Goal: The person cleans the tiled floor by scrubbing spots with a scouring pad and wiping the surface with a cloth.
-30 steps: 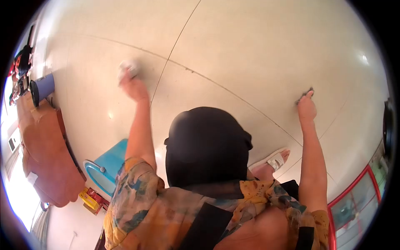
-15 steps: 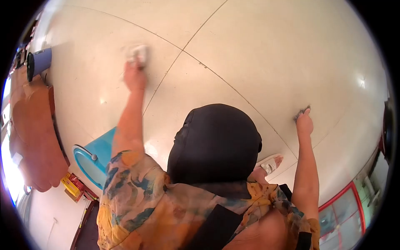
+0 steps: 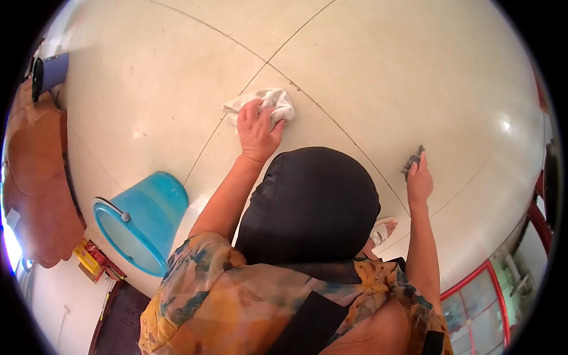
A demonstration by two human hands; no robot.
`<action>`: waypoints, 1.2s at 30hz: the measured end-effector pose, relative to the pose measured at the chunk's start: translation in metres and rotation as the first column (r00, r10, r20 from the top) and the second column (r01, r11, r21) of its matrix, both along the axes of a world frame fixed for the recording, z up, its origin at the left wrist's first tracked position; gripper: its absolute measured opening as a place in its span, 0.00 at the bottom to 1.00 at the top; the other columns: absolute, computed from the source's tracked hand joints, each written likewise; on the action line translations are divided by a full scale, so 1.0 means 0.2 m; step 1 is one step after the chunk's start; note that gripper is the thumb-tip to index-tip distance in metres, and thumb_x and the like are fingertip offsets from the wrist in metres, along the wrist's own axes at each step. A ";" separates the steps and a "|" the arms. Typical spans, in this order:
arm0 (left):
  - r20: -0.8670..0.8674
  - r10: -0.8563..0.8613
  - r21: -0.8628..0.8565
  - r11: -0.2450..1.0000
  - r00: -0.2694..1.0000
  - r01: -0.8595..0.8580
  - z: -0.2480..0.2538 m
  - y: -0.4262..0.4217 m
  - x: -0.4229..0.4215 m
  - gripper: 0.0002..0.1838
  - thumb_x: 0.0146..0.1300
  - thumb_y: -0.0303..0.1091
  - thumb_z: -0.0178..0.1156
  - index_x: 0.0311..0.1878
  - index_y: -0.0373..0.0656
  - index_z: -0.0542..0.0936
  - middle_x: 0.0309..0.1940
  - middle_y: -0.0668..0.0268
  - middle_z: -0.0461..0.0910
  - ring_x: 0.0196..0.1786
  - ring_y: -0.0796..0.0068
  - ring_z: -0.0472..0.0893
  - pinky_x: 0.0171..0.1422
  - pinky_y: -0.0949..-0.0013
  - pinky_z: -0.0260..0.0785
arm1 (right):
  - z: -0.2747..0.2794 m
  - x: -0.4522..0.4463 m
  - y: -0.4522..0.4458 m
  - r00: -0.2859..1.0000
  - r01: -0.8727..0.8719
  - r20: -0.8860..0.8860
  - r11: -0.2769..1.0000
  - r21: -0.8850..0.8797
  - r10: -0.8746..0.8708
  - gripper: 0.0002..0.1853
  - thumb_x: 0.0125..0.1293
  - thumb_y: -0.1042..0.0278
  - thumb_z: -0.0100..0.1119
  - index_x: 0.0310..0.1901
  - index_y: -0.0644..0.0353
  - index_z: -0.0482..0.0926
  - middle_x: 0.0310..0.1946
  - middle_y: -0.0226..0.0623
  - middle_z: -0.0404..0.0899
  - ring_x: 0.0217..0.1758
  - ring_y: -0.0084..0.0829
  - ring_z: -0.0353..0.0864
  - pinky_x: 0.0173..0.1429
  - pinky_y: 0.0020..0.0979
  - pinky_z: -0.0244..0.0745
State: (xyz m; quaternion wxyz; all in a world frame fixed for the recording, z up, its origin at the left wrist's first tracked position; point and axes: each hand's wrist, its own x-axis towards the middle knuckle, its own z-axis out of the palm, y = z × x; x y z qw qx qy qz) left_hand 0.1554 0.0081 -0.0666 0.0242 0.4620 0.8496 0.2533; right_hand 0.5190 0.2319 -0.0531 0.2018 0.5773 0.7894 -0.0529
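My left hand (image 3: 258, 131) presses a crumpled white cloth (image 3: 277, 102) onto the pale tiled floor (image 3: 355, 65), near where the dark joints cross. Its fingers curl over the near side of the cloth. On the right, my right hand (image 3: 420, 182) grips a dark grey scouring pad (image 3: 412, 162), which is at the floor. The thumb and part of the pad's underside are hidden. Left of my left forearm is a blue bucket (image 3: 155, 204) with its handle folded at the rim.
A large rounded black shape (image 3: 310, 207) fills the near middle, with a foot in a white sandal (image 3: 383, 232) beside it. A brown wooden piece (image 3: 35, 165), a purple bin (image 3: 54, 72) and red and yellow boxes (image 3: 97, 260) stand left. A red-framed glass panel (image 3: 476, 307) is at lower right.
My left hand and the white cloth have moved right and nearer across the floor. My right hand with the scouring pad has shifted slightly left. More of the bucket shows.
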 end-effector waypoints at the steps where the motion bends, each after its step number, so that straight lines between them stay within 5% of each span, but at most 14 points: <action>1: -0.034 -0.046 0.004 0.999 0.998 0.046 0.00 0.02 0.00 0.20 0.41 0.33 0.69 0.40 0.45 0.76 0.47 0.56 0.72 0.51 0.53 0.72 0.55 0.56 0.65 | 0.01 -0.04 -0.04 0.993 -0.053 -0.106 0.998 0.014 0.054 0.24 0.65 0.59 0.50 0.64 0.49 0.67 0.38 0.41 0.83 0.35 0.43 0.82 0.37 0.43 0.76; 5: -0.058 -0.225 -0.141 0.966 0.973 0.215 -0.17 -0.11 -0.17 0.16 0.43 0.35 0.67 0.36 0.44 0.75 0.46 0.60 0.72 0.49 0.55 0.72 0.50 0.56 0.64 | 0.06 -0.26 -0.13 0.865 -0.236 -0.446 0.971 0.043 0.231 0.23 0.61 0.64 0.57 0.60 0.49 0.71 0.41 0.37 0.82 0.36 0.42 0.81 0.39 0.39 0.76; 7: -0.183 0.150 -0.239 0.952 0.972 -0.192 -0.16 -0.21 -0.39 0.13 0.46 0.36 0.65 0.34 0.44 0.75 0.42 0.59 0.73 0.46 0.54 0.73 0.48 0.55 0.65 | 0.12 -0.41 -0.17 0.797 -0.303 -0.543 0.953 0.019 0.264 0.23 0.58 0.66 0.60 0.57 0.49 0.73 0.40 0.35 0.81 0.36 0.40 0.81 0.39 0.37 0.76; 9: -0.333 0.436 -0.133 0.856 0.836 -0.499 -0.21 -0.37 -0.63 0.12 0.49 0.39 0.63 0.32 0.43 0.75 0.39 0.57 0.73 0.45 0.52 0.72 0.47 0.54 0.67 | 0.17 -0.58 -0.18 0.735 -0.377 -0.615 0.926 -0.020 0.286 0.22 0.56 0.68 0.63 0.55 0.49 0.75 0.38 0.33 0.80 0.35 0.38 0.80 0.38 0.35 0.76; 14: -0.174 0.849 -0.144 0.478 0.498 -0.866 -0.28 -0.35 -0.81 0.20 0.54 0.48 0.59 0.45 0.45 0.76 0.57 0.60 0.69 0.60 0.53 0.66 0.61 0.49 0.57 | 0.10 -1.05 -0.20 0.603 -0.650 -0.590 0.760 0.027 0.537 0.20 0.53 0.68 0.65 0.49 0.48 0.77 0.30 0.31 0.74 0.33 0.33 0.76 0.33 0.34 0.73; 18: -0.264 0.814 -0.005 0.535 0.517 -0.845 -0.41 -0.32 -0.75 0.20 0.54 0.46 0.59 0.47 0.47 0.74 0.61 0.58 0.66 0.62 0.52 0.63 0.61 0.48 0.53 | -0.02 -1.28 -0.20 0.560 -0.778 -0.406 0.627 0.043 0.722 0.18 0.51 0.67 0.66 0.46 0.46 0.79 0.30 0.30 0.70 0.34 0.32 0.74 0.32 0.35 0.72; 24: -0.240 0.813 -0.044 0.536 0.530 -0.843 -0.44 -0.34 -0.75 0.19 0.55 0.45 0.58 0.48 0.47 0.73 0.61 0.59 0.66 0.64 0.53 0.62 0.63 0.48 0.51 | -0.12 -1.33 -0.24 0.621 -0.743 -0.364 0.669 0.007 0.694 0.17 0.46 0.62 0.69 0.41 0.46 0.79 0.33 0.31 0.69 0.36 0.32 0.73 0.32 0.34 0.72; 33: -0.226 0.804 -0.037 0.557 0.550 -0.830 -0.45 -0.33 -0.74 0.19 0.57 0.44 0.57 0.48 0.46 0.71 0.62 0.58 0.65 0.65 0.53 0.61 0.64 0.47 0.49 | -0.19 -1.43 -0.16 0.358 -0.871 -0.614 0.489 0.053 0.704 0.15 0.42 0.67 0.67 0.36 0.52 0.78 0.35 0.32 0.71 0.39 0.35 0.71 0.39 0.35 0.65; 36: -0.242 0.792 -0.057 0.565 0.561 -0.823 -0.43 -0.32 -0.75 0.19 0.57 0.44 0.57 0.49 0.46 0.71 0.62 0.58 0.64 0.64 0.52 0.60 0.64 0.46 0.49 | -0.25 -1.73 -0.19 0.324 -0.822 -0.631 0.540 0.181 0.705 0.12 0.41 0.70 0.67 0.30 0.55 0.75 0.31 0.33 0.70 0.39 0.37 0.72 0.39 0.37 0.68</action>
